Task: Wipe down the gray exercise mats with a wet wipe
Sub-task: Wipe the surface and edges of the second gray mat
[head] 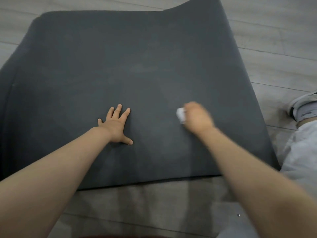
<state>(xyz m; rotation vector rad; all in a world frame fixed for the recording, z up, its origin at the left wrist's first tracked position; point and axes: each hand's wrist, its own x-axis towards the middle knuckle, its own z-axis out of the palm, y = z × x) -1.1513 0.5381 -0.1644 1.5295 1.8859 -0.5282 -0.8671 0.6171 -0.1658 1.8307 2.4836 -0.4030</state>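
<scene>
A dark gray exercise mat (137,66) fills most of the view, lying on a pale plank floor. A second mat layer shows beneath it along the left edge (5,103) and at the far end. My left hand (116,125) lies flat on the mat with its fingers spread. My right hand (197,117), blurred by motion, grips a bunched white wet wipe (181,115) and presses it on the mat's right half. Faint lighter streaks mark the mat near both hands.
Pale gray floorboards (274,40) surround the mats. At the right edge are a leg in light gray trousers (301,152) and a gray shoe (301,104). A small shiny speck (238,215) lies on the floor near the front right.
</scene>
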